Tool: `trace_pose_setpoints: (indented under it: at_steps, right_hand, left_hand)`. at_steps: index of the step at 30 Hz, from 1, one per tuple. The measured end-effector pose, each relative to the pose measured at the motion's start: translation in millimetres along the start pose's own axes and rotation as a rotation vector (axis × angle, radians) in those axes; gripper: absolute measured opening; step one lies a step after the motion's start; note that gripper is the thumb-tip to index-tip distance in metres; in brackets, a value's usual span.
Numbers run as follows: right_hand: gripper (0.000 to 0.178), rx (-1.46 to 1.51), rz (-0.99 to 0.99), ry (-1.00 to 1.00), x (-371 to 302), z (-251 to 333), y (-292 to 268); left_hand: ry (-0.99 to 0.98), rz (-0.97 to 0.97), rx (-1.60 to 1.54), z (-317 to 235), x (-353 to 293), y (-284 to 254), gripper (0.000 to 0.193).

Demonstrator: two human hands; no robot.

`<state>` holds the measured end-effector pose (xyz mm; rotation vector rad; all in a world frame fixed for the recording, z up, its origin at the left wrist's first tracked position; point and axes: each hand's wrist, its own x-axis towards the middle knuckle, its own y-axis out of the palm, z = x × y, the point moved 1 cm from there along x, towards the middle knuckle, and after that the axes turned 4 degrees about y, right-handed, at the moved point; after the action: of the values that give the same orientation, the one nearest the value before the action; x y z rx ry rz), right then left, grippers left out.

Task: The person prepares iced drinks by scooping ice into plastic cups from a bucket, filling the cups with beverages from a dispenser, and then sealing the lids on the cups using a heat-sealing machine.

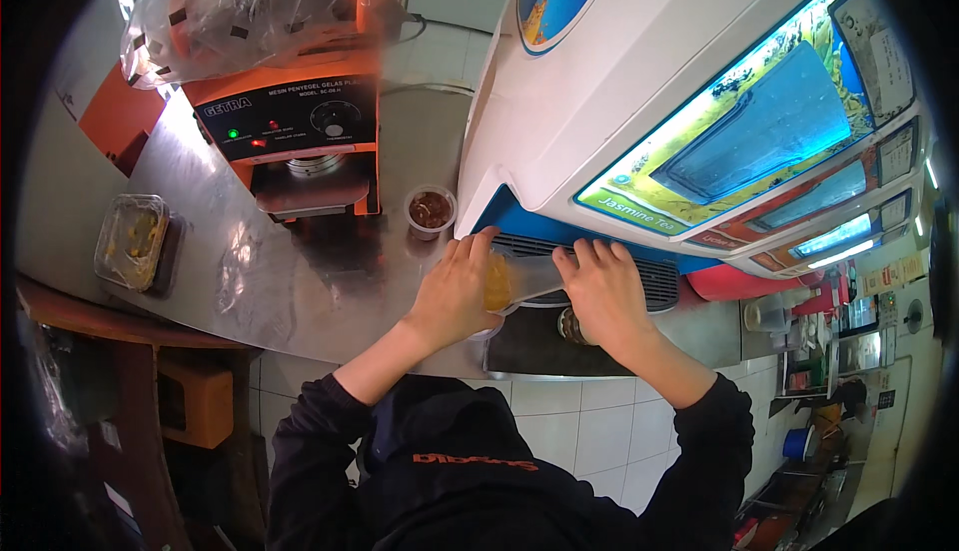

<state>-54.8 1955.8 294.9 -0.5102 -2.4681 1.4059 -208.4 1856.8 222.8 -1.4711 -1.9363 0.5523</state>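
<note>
Clear cup [537, 277], yellow at left end, lies between hands above front edge of counter [370, 326]; long axis roughly along that edge. Left hand [455, 293] grips yellow end, right hand [605, 293] pale end (one cup or two, cannot tell); neither hand nearer.

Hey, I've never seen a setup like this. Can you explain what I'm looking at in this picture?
Sure. There's no robot, just a person's bare hands seen from above by a head-worn fisheye camera, so edges bend. Picture left is the person's left. The left hand grips a translucent cup with something yellow in it; the right hand is at the cup's other end, its exact grip unclear. On the steel table stand an orange machine with a black control panel, a small cup with reddish-brown contents and a clear container with yellowish pieces. The big white machine with lit panels looks like a drinks dispenser.
</note>
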Motion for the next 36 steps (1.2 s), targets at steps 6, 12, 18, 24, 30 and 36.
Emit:
trace_pose_setpoints:
  at_steps: [6,12,18,24,30,36]
  right_hand:
    - [0.038,0.409,-0.108,0.161,-6.4,3.3,5.6]
    - [0.039,1.344,-0.071,0.495,-1.9,33.9,105.8]
    - [0.028,1.775,-0.545,0.641,36.4,34.7,145.6]
    - [0.038,1.423,-0.405,0.698,35.2,28.0,138.1]
    - [0.046,1.040,-0.170,0.416,23.4,44.8,120.3]
    - [0.042,0.501,0.144,0.147,59.7,74.3,105.5]
  left_hand:
    - [0.036,-0.114,-0.017,6.2,-6.8,-5.2,0.093]
    - [0.005,-0.181,-0.009,14.4,-8.1,-13.6,0.094]
    - [-0.140,-0.221,0.063,55.0,-15.6,-1.4,0.095]
    - [-0.256,-0.300,0.113,111.7,-26.5,33.6,0.095]
    - [-0.262,-0.367,0.175,112.2,-31.0,43.2,0.095]
    - [-0.226,-0.287,0.135,69.8,-73.2,91.3,0.098]
